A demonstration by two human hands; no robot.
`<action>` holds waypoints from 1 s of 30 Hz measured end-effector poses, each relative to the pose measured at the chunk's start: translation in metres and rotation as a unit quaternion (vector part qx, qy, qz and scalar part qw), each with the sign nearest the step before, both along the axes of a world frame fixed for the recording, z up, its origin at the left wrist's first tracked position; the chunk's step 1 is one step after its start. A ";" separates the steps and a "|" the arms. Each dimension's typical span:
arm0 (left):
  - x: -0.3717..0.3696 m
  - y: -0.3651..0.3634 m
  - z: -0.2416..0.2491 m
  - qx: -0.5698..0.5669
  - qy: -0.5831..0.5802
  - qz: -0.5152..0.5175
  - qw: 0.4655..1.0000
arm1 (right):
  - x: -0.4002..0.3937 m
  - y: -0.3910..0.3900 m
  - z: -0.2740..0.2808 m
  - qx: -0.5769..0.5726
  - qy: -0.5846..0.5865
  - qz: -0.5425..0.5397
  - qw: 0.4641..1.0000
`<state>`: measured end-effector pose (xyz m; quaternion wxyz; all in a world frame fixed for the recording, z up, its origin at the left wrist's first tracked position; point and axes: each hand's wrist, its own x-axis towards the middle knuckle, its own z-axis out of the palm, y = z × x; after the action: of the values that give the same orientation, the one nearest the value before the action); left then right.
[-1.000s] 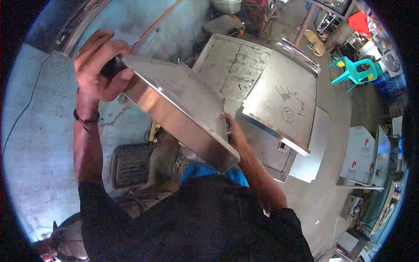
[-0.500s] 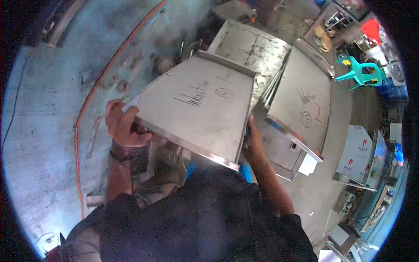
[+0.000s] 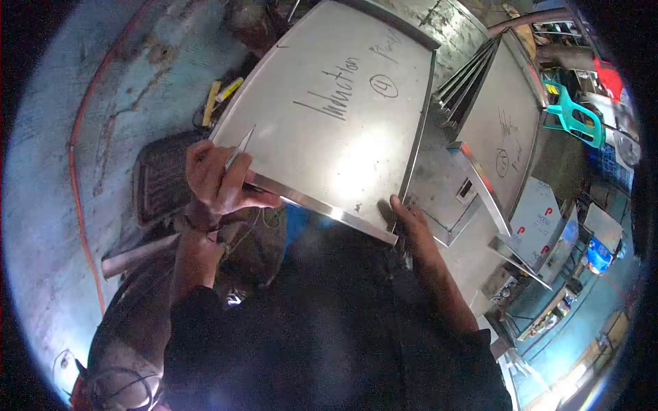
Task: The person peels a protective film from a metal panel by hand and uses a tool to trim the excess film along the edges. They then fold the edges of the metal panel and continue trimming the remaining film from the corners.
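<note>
A flat sheet-metal panel (image 3: 329, 137) with folded edges is in front of me, with "Induction" and a circled number written on it in black marker. My left hand (image 3: 216, 179) grips its near left corner, fingers curled over the edge. A narrow, pale, pointed piece (image 3: 240, 147) shows by those fingers; I cannot make out what it is. On the near right side, my right hand (image 3: 417, 229) holds the panel's edge with the thumb at the rim and the other fingers hidden. Beside it stands a second marked panel (image 3: 504, 130), with several stacked metal edges (image 3: 466, 82) at its left.
A metal piece with a small rectangular cutout (image 3: 466, 190) lies right of my right hand. Farther right are a green plastic chair (image 3: 572, 116) and a film-covered sheet (image 3: 534, 222). An orange hose (image 3: 74, 157) runs along the floor at left, near a dark tray-like thing (image 3: 164, 178).
The held panel appears larger and higher in view, with its writing more readable. Both hands keep their hold on it. The view has shifted, bringing the dark tray-like thing into sight at left.
</note>
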<state>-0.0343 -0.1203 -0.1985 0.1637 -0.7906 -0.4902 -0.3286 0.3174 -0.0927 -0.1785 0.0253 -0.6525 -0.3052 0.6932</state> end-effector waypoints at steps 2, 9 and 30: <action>0.004 -0.009 -0.021 -0.019 0.000 0.002 1.000 | 0.002 0.002 -0.010 -0.003 -0.016 -0.009 1.000; 0.047 -0.040 -0.058 -0.109 0.008 0.014 0.994 | 0.027 -0.005 -0.062 0.062 0.014 -0.029 0.998; 0.127 -0.050 -0.091 -0.254 -0.092 0.053 0.961 | 0.083 -0.038 -0.109 0.237 -0.028 0.096 0.966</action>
<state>0.0927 -0.1699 -0.2892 -0.0717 -0.7454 -0.6115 -0.2557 0.4000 -0.1306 -0.2871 0.1039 -0.6146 -0.5227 0.5816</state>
